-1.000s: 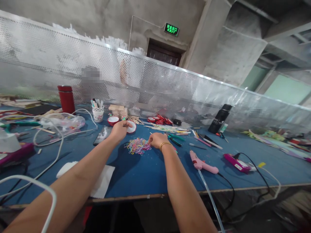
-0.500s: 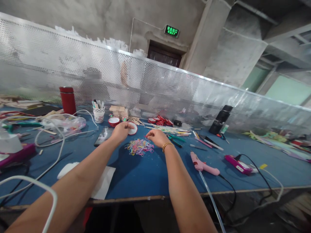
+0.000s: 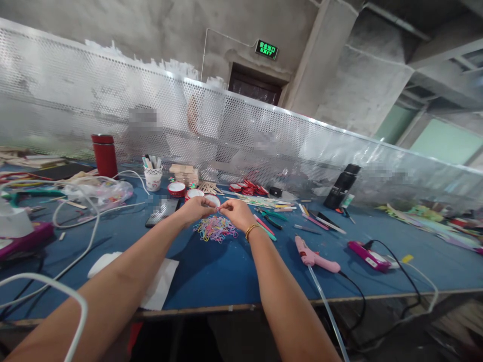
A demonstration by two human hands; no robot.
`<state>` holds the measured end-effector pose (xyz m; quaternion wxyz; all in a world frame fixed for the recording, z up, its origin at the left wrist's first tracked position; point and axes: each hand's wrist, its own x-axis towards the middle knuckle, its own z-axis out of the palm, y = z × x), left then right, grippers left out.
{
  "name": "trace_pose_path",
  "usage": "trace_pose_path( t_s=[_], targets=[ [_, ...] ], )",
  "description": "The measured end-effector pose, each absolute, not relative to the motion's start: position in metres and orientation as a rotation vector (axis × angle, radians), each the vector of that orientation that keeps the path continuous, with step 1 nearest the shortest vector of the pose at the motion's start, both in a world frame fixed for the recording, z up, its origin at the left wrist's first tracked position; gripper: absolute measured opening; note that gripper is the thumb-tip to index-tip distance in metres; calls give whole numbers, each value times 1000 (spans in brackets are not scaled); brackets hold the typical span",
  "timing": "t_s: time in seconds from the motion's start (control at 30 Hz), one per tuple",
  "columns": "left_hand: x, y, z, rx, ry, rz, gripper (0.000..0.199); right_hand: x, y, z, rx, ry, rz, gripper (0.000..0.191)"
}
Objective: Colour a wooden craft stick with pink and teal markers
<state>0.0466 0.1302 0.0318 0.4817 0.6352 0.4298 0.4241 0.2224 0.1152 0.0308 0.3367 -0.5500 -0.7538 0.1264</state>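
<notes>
Just above a pile of colourful small rubber bands (image 3: 216,229) on the blue table, my two hands meet at the fingertips. My left hand (image 3: 196,209) is pinched, and my right hand (image 3: 237,212), with a gold bracelet on its wrist, is pinched against it. Something tiny and reddish shows between the fingertips, too small to make out. Behind the hands sit round red-rimmed white pieces (image 3: 195,193), one of them partly hidden by the fingers. A dark phone (image 3: 162,212) lies left of my left hand.
A pink glue gun (image 3: 316,255) lies right of my right forearm, its clear stick over the table edge. White cable (image 3: 86,251) loops at left. Further back stand a red flask (image 3: 104,157), a cup of pens (image 3: 153,178) and a black bottle (image 3: 342,186). Pliers (image 3: 271,219) lie behind.
My right hand has moved left and my left hand slightly right, so their fingertips now meet. Red-rimmed pieces and pink and green pens behind the hands have come into view.
</notes>
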Motion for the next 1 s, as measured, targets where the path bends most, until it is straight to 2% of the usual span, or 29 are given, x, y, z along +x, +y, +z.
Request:
trace_pose_path(
  t_s=[0.13, 0.4, 0.57, 0.73, 0.9, 1.0],
  targets=[
    [47, 129, 33, 1581, 1030, 1008, 15, 219, 114, 30, -1423, -1996, 315, 16],
    [40, 137, 31, 1617, 1268, 1231, 21, 230, 116, 32, -1328, -2022, 549, 16],
    [38, 138, 33, 1715, 1323, 1229, 19, 231, 119, 31, -1386, -1943, 361, 8],
    [41, 139, 31, 1935, 1234, 1109, 22, 220, 120, 25, -1278, -1908, 237, 22],
    [42, 144, 27, 2040, 1115, 1071, 21, 214, 121, 21, -1282, -1923, 149, 9],
    [40, 147, 27, 2157, 1083, 1058, 22, 212, 122, 21, -1191, -1882, 232, 8]
  ],
)
